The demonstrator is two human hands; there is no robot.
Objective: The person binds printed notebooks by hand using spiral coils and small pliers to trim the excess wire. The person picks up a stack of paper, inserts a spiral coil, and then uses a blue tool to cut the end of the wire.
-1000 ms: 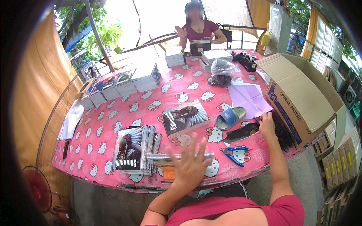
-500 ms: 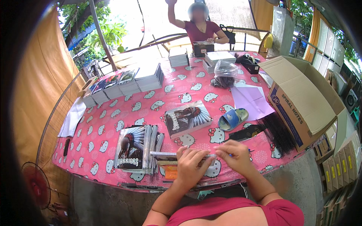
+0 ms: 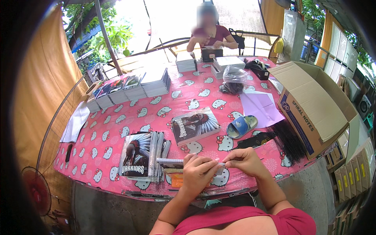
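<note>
Tabletop [image 3: 129, 117]: pink patterned cover, carries everything noted here. Large cardboard box [image 3: 299, 125] at its right side, flaps standing open; inside mostly hidden by the flap, contents cannot be told. Black coils [image 3: 288, 141] lie in a heap just beside it, outside.

Row of notebook stacks [image 3: 135, 91] at far left. Nearer, a stack of spiral notebooks [image 3: 137, 156], feathered headdress on the cover. Right of that stack, at the near edge, the worked notebook [image 3: 169, 161], seen edge-on, above an orange item [image 3: 177, 180].

Left hand [image 3: 199, 172]: grip closed over the notebook, fingers bent across its edge. Right hand [image 3: 244, 162]: grip drawn to a pinch at the notebook's right end; anything between the fingertips too small to tell.

Clear plastic bag [image 3: 235, 73]: dark contents, kind unclear. Small black box [image 3: 211, 55] before a co-worker [image 3: 219, 33], whose hand is at its top; contents unclear.
</note>
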